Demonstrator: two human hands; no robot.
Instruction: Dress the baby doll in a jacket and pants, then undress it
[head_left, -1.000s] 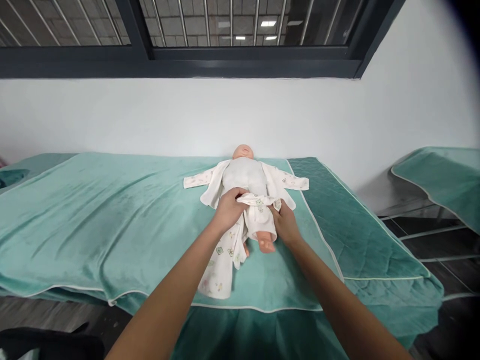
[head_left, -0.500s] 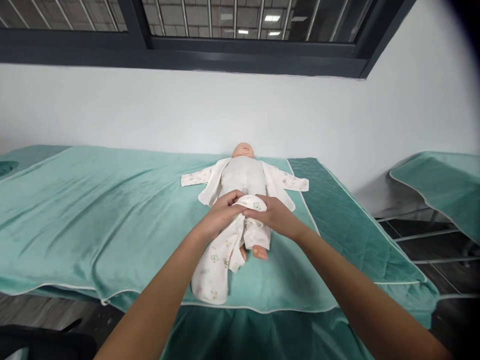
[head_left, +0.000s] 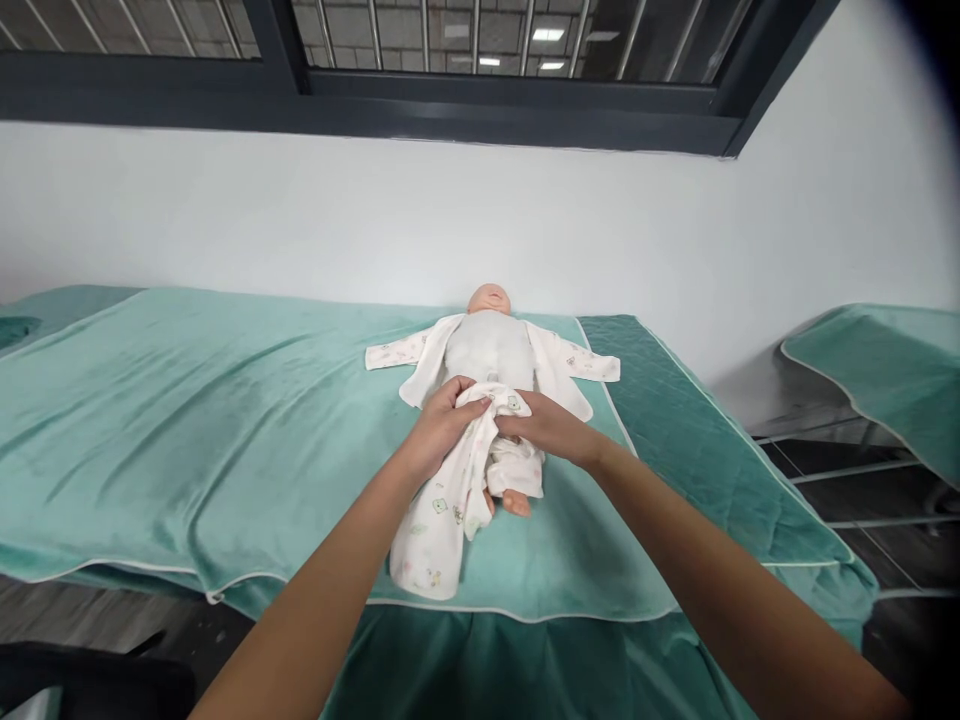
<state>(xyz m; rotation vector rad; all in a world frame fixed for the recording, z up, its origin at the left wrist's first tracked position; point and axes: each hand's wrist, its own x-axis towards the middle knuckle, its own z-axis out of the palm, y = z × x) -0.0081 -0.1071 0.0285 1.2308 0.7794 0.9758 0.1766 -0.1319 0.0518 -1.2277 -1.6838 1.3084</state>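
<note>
A baby doll lies on its back on the green bed cover, its head toward the wall and its feet toward me. It wears an open white printed jacket with the sleeves spread out. Over its legs my left hand and my right hand grip the bunched top of white printed baby trousers. One trouser leg trails down to the left on the cover. Bunched cloth lies around the doll's lower leg, and a bare foot shows below it. My fingertips are partly hidden in the folds.
The wrinkled green cover spreads to the left, and a darker quilted mat borders it on the right. Behind stands a white wall under a barred window. Another green-covered bed and metal rails are at the right. A dark object sits low at left.
The trousers' bunched top has been lifted and shifted slightly, and my right fingers have moved deeper into the folds. The hanging trouser leg has moved a little to the right.
</note>
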